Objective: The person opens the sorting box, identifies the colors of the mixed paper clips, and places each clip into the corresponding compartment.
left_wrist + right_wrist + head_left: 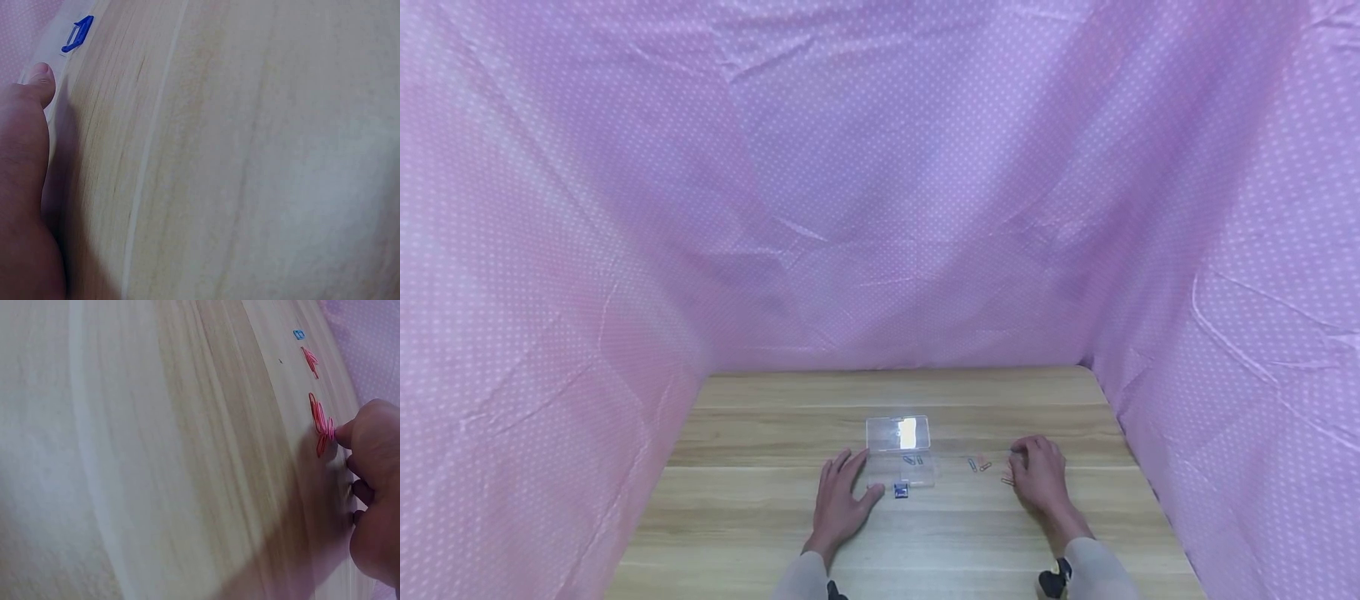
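Note:
A clear plastic box (922, 482) lies with its lid (887, 433) raised at the back; a blue latch (901, 491) is at its front edge. Paper clips (913, 460) lie inside. My left hand (841, 500) rests at the box's left side, fingers spread and thumb along the front corner. In the left wrist view the thumb (41, 81) and the blue latch (80, 34) show. Over at the right, my right hand (1042, 477) has bent fingers on the table, its thumb touching red and pink paper clips (320, 422). Whether it pinches one is hidden.
Between box and right hand lie more loose paper clips (979, 465), among them a blue one (299, 334) and a red group (310, 361). The wooden table (760, 433) is enclosed at the back and sides by pink dotted cloth (880, 317).

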The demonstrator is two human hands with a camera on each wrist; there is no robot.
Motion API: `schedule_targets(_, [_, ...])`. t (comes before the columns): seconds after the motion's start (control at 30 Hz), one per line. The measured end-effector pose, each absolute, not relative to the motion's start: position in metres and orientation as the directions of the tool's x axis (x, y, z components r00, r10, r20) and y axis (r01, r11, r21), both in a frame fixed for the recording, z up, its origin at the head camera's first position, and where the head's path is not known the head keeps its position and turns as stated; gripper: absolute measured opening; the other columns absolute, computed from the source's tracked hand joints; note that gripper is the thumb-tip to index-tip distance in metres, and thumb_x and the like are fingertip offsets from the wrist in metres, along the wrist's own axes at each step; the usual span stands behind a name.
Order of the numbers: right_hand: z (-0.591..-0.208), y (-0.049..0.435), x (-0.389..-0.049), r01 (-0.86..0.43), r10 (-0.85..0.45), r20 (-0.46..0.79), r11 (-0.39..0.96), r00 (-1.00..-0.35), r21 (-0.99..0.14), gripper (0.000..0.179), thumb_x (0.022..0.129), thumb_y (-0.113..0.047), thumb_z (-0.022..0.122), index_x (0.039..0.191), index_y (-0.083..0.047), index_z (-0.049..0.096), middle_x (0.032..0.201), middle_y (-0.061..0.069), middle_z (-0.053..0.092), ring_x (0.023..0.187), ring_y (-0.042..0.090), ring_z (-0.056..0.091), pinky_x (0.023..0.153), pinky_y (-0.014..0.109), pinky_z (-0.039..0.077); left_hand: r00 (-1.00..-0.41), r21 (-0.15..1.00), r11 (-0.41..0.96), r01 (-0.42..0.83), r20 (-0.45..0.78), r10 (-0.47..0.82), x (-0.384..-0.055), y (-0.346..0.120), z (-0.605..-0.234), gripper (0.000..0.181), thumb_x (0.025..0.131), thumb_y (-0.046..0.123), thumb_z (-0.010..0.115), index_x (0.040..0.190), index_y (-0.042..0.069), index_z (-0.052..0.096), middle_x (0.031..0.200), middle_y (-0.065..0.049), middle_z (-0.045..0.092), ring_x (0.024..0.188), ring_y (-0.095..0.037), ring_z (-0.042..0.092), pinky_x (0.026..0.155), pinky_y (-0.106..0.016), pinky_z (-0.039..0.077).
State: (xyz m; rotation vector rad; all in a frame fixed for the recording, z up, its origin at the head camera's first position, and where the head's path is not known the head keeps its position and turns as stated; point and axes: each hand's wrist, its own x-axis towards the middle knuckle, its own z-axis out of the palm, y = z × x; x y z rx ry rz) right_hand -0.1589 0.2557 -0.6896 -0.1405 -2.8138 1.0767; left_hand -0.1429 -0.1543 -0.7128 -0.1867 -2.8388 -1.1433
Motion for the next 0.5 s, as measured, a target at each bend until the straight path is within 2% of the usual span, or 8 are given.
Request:
schedule_targets(0.2, [-0.6899, 0.2571, -0.1593, 0.058, 0.169, 0.087, 0.7, -0.982, -0.712, 0.018, 0.099, -0.005, 0.079, 0.116, 0.0, 0.077, 0.115, 0.022, 0.079, 0.115, 0.043, 0.066, 0.117, 0.067, 0.041, -0.988, 0.673, 0.725, 0.149, 0.133, 0.079, -0.1416, -0.1536, -0.7124, 0.074, 0.098, 0.054, 0.083, 0.162, 0.025, 0.061, 0.168, -0.012, 0.062, 0.165, -0.042, 0.046, 0.143, -0.069, 0.021])
schedule_targets(0.3, [-0.6905, 0.2574, -0.1594, 0.068, 0.188, 0.086, 0.686, -0.979, -0.724, 0.015, 0.097, -0.005, 0.081, 0.111, -0.002, 0.078, 0.107, 0.018, 0.081, 0.107, 0.038, 0.069, 0.111, 0.063, 0.049, -0.985, 0.659, 0.735, 0.162, 0.158, 0.075, -0.1412, -0.1533, -0.7135, 0.073, 0.098, 0.053, 0.083, 0.161, 0.024, 0.063, 0.166, -0.013, 0.063, 0.162, -0.044, 0.048, 0.141, -0.072, 0.024])
schedule_targets(0.43, [-0.6895, 0.2574, -0.1597, 0.081, 0.208, 0.087, 0.681, -0.974, -0.727, 0.011, 0.096, -0.005, 0.082, 0.107, -0.006, 0.08, 0.103, 0.012, 0.082, 0.099, 0.029, 0.074, 0.098, 0.046, 0.061, -0.983, 0.659, 0.733, 0.169, 0.169, 0.075, -0.1416, -0.153, -0.7144, 0.072, 0.098, 0.052, 0.084, 0.161, 0.023, 0.063, 0.165, -0.013, 0.065, 0.162, -0.044, 0.049, 0.14, -0.073, 0.025])
schedule_targets(0.5, [-0.6886, 0.2573, -0.1596, 0.085, 0.214, 0.089, 0.684, -0.973, -0.724, 0.009, 0.097, -0.005, 0.082, 0.105, -0.008, 0.08, 0.102, 0.01, 0.083, 0.097, 0.025, 0.075, 0.092, 0.037, 0.063, -0.983, 0.662, 0.73, 0.17, 0.169, 0.076, -0.1417, -0.153, -0.7142, 0.072, 0.098, 0.052, 0.084, 0.161, 0.023, 0.063, 0.165, -0.013, 0.065, 0.162, -0.044, 0.049, 0.14, -0.073, 0.025])
